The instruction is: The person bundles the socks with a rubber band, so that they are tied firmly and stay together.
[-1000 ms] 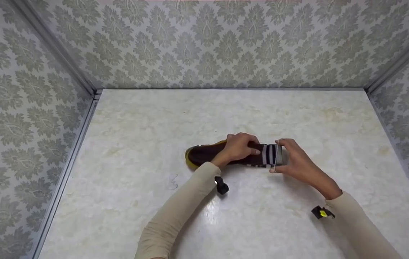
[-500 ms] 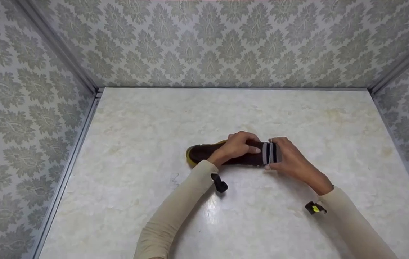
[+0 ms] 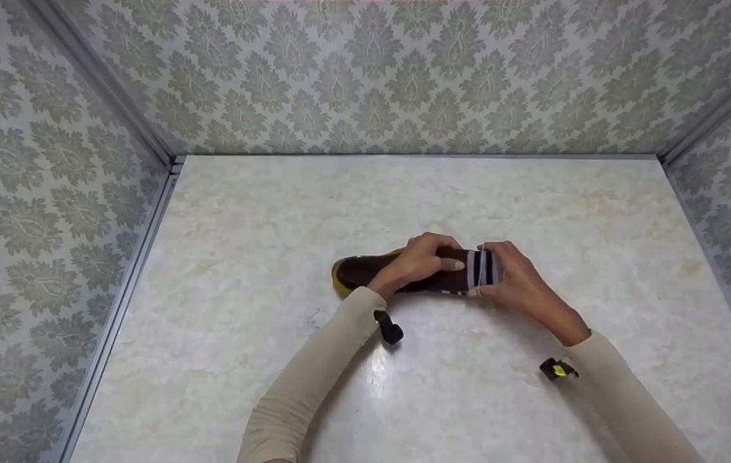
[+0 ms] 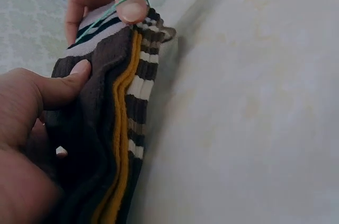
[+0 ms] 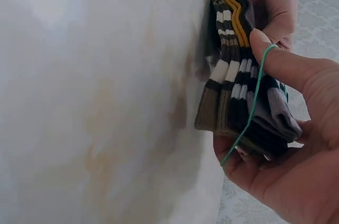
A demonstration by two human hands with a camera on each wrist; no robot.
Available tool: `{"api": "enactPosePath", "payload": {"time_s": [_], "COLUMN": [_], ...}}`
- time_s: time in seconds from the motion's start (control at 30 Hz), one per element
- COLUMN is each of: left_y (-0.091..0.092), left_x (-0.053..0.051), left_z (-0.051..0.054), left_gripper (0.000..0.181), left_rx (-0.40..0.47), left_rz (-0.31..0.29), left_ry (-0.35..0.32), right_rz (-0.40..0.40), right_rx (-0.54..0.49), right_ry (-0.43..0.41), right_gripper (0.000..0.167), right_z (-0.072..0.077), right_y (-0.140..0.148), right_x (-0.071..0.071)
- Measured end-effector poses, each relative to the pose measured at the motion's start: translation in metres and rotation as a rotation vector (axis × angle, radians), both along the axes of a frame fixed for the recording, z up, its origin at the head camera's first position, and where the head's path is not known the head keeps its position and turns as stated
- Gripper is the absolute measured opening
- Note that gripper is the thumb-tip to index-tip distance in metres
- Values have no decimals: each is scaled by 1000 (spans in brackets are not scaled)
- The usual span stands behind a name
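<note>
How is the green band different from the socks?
The green band is thin like string; the socks make a thick stack. In the wrist views, the band is plain green, while the socks have brown, white, black and mustard parts. The left hand grips the socks, not the band. Both are at the right hand.

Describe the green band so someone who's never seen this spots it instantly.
Over the pale tabletop, the left hand and right hand hold a stack of socks. At its striped end, a thin band stretches across, hooked on the right hand. It's bright green, unlike the socks' brown, grey and mustard.
</note>
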State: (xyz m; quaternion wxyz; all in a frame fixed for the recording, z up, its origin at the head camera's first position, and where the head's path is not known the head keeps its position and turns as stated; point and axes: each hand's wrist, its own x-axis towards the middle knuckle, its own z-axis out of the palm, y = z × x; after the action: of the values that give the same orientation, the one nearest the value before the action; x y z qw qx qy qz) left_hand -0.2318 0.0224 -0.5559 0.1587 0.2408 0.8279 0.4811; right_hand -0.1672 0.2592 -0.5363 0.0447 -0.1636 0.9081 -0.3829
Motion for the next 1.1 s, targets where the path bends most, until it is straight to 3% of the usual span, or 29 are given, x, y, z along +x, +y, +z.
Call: {"api": "enactPosePath", "payload": {"time_s": [0.13,0.23,0.37,0.53,0.7,0.83,1.1], "left_y": [0,0,-1,0,4,11,22], "left_x": [1,2,5,8,11,15,21], "left_z": [-3,-4,-5,-6,-2,3,11], "left_gripper": [24,27,24,15,10,16,39], "left_rx": [-108,-121,-17,184,266,202,-122], "left_rz": [-3,5,42,89,117,80,28], "left_ry": [118,157,167,162,187,145,137], "right_rz": [-4,-12,-28,-32,-39,-44,-13], "right_rx": [-13,-25,-34,-30,-34,-45,-42], "right_ry": [-4,-34,-73,-90,-92,-80,-31], "right_gripper": [89,95,102,103,102,102,102], "right_z": [-2,-3,-2,-2,-3,-3,1], "right_y": [0,-1,-2,-1,1,1,-5], "right_x": [-1,-1,-1,0,1,1,1]}}
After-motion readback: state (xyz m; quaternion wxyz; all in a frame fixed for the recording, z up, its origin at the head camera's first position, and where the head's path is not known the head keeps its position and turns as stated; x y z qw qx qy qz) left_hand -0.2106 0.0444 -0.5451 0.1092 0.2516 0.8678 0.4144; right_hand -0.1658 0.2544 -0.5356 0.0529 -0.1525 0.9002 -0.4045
